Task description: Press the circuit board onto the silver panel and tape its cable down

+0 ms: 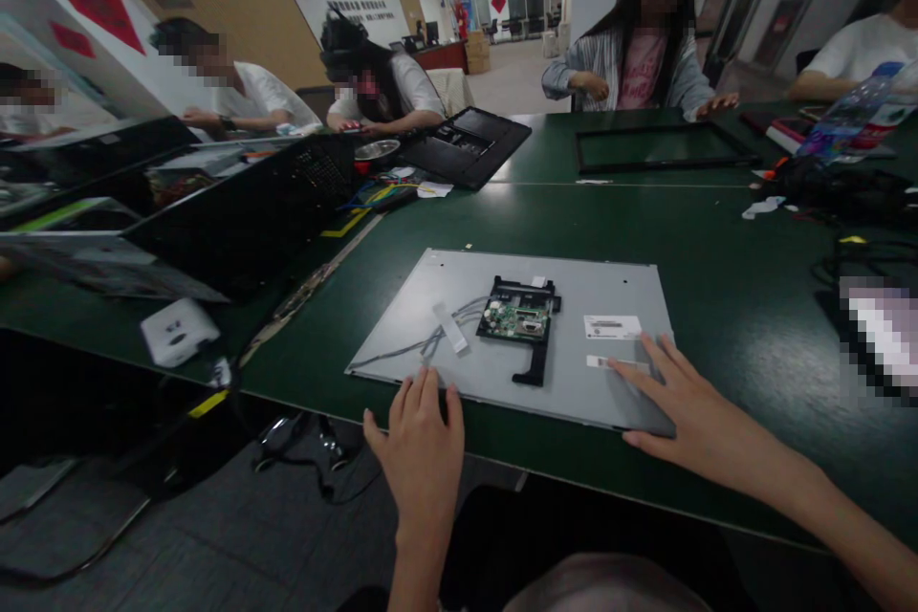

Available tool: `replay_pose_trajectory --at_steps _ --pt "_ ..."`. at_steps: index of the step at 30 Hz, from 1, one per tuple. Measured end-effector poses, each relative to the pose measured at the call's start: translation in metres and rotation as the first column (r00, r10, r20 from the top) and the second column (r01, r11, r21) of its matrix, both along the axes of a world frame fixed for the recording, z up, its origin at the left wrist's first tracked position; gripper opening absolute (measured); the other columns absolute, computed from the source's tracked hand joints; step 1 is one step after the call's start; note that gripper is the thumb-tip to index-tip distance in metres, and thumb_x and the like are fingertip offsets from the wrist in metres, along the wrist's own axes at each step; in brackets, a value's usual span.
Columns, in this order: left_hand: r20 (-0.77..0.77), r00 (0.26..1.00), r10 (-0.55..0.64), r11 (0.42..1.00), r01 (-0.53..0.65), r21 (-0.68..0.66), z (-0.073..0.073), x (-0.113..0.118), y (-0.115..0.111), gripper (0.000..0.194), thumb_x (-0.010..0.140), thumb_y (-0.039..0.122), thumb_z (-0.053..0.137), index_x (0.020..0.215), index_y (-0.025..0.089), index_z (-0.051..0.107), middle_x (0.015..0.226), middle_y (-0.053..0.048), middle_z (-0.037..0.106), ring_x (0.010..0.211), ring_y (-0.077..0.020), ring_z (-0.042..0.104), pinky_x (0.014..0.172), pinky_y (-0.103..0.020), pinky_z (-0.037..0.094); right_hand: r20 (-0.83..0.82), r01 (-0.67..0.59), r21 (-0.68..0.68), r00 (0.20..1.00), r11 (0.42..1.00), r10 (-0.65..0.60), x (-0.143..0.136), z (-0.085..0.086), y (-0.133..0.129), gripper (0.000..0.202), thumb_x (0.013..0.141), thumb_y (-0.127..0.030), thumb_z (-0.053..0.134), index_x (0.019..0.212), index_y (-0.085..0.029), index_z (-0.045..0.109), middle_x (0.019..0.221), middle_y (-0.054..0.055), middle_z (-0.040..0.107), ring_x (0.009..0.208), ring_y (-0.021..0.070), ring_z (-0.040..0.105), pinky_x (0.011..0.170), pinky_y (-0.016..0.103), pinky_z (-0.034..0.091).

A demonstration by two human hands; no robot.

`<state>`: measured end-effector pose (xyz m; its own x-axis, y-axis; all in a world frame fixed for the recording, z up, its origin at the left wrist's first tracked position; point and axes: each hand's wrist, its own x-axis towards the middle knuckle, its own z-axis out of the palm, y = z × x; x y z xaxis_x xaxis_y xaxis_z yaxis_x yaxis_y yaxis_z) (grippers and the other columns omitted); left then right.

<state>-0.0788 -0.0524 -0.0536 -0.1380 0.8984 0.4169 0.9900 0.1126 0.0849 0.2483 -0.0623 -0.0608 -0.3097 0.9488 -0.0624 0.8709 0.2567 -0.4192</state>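
Note:
A flat grey metal panel lies on the green table in front of me. Near its middle sits a green circuit board in a black bracket, with grey cables running left under a strip of white tape. White labels are stuck on the panel's right part. My left hand is at the panel's near left edge, fingers apart, fingertips at the edge, holding nothing. Over the panel's near right corner, my right hand is spread open with its fingertips on or just above the surface.
Across the green table are a black frame and a black plastic cover. A white box and open black casings stand left. Bottles and cables are at right. Several people sit around.

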Motion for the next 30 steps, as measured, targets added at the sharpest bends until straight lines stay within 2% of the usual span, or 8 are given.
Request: replay_pose_trajectory --at_steps 8,13,19,25,30 --pt "-0.036 0.996 0.083 0.994 -0.086 -0.074 0.005 -0.023 0.022 0.042 0.100 0.031 0.035 0.127 0.013 0.061 0.136 -0.018 0.061 0.129 -0.0311 0.054 0.115 -0.066 0.015 -0.039 -0.137 -0.012 0.990 0.990 0.137 -0.018 0.000 0.029 0.079 0.086 -0.052 0.065 0.156 -0.034 0.034 0.169 0.008 0.006 0.151 0.0434 0.005 0.118 0.059 0.026" --pt "-0.031 0.991 0.127 0.984 -0.130 -0.124 0.011 -0.037 0.038 0.042 0.099 0.031 0.033 0.126 0.013 0.061 0.136 -0.018 0.061 0.128 -0.0315 0.053 0.114 -0.066 0.016 -0.060 -0.193 -0.013 0.980 0.981 0.192 -0.032 0.004 0.043 0.077 0.088 -0.054 0.062 0.156 -0.030 0.035 0.169 0.009 0.006 0.152 0.0407 0.007 0.118 0.056 0.026" --pt "-0.025 0.991 0.130 0.982 -0.132 -0.136 0.012 -0.064 0.050 0.043 0.099 0.031 0.033 0.127 0.012 0.060 0.135 -0.019 0.061 0.125 -0.0317 0.055 0.114 -0.064 0.020 -0.079 -0.253 -0.033 0.965 0.967 0.250 -0.044 0.009 0.055 0.076 0.089 -0.060 0.058 0.155 -0.028 0.038 0.169 0.008 0.005 0.152 0.0375 0.011 0.118 0.053 0.028" --pt "-0.022 0.985 0.171 0.964 -0.172 -0.201 0.015 -0.085 0.066 0.041 0.099 0.031 0.033 0.125 0.013 0.059 0.130 -0.020 0.063 0.119 -0.0340 0.058 0.110 -0.068 0.022 -0.101 -0.318 -0.023 0.944 0.948 0.315 -0.056 0.012 0.069 0.075 0.090 -0.063 0.054 0.154 -0.027 0.038 0.169 0.007 0.010 0.151 0.0373 0.020 0.117 0.053 0.030" --pt "0.008 0.977 0.214 0.949 -0.206 -0.237 0.014 -0.100 0.076 0.041 0.099 0.032 0.033 0.127 0.014 0.057 0.133 -0.020 0.061 0.119 -0.0343 0.056 0.109 -0.069 0.022 -0.101 -0.369 -0.022 0.925 0.929 0.366 -0.066 0.013 0.078 0.074 0.091 -0.064 0.052 0.154 -0.029 0.038 0.169 0.005 0.008 0.151 0.0382 0.017 0.118 0.055 0.030"
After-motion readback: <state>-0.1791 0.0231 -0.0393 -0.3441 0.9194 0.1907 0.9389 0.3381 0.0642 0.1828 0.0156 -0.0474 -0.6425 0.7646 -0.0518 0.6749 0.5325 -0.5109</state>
